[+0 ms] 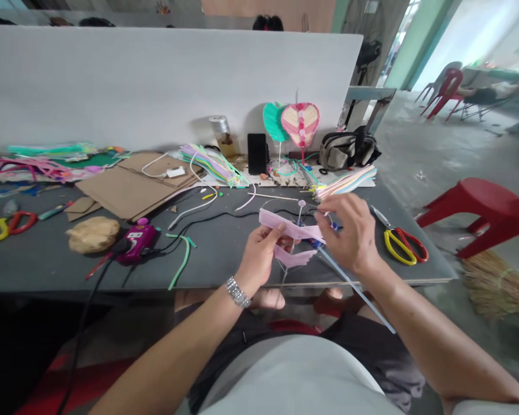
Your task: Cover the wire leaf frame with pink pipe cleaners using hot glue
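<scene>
A half-woven piece of flat pink strips point(279, 222) on a thin wire frame sits in my left hand point(259, 253), thumb on top and fingers beneath. My right hand point(350, 233) is closed in a pinch at the right end of the pink strips; what lies between its fingertips is too small to make out. From under the weaving a long light-blue strip point(357, 286) slants down past the table's front edge. A small pale-pink disc point(301, 203) shows just behind the piece, and something dark blue point(315, 242) lies below it, partly hidden.
Scissors with yellow and red handles point(400, 245) lie to the right. Bundled strips point(348, 182), a phone point(256, 153), a jar point(222, 136) and two heart-shaped fans point(301, 124) line the back. Leftward are cardboard point(134, 187), a purple corded device point(137, 242) and a tan lump point(93, 234).
</scene>
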A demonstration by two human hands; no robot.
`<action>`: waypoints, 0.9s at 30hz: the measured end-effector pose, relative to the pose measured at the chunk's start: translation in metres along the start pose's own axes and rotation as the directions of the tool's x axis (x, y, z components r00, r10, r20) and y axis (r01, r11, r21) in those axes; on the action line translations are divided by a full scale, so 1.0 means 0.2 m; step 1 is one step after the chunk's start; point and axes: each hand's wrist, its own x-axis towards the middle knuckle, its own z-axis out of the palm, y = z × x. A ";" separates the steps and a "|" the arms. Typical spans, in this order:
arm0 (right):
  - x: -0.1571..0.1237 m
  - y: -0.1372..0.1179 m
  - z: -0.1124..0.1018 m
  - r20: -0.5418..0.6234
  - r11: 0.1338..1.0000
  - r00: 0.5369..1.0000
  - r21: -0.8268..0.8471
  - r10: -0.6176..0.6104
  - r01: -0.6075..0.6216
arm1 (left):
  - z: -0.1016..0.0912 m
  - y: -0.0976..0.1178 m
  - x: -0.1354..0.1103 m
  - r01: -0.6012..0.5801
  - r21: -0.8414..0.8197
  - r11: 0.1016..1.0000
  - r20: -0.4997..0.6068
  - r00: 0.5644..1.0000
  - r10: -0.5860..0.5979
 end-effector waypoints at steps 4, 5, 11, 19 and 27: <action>-0.11 -0.01 0.08 0.220 0.978 0.969 -0.148 -0.109 0.144 | -0.01 -0.04 -0.04 0.011 -0.038 0.999 -0.074 0.997 -0.014; -0.13 -0.01 0.11 0.247 0.978 0.962 -0.145 -0.113 0.152 | -0.01 -0.05 -0.05 0.019 -0.048 0.999 -0.088 0.996 -0.024; -0.14 0.02 0.16 0.282 0.977 0.949 -0.116 -0.138 0.177 | -0.03 -0.09 -0.08 0.087 -0.136 0.987 -0.131 0.986 -0.105; -0.18 0.01 0.15 0.354 0.966 0.919 -0.120 -0.174 0.229 | -0.04 -0.09 -0.08 0.152 -0.195 0.969 -0.185 0.964 -0.189; -0.15 0.01 0.14 0.452 0.970 0.869 -0.032 -0.202 0.242 | -0.05 -0.07 -0.07 0.198 -0.141 0.970 -0.193 0.955 -0.224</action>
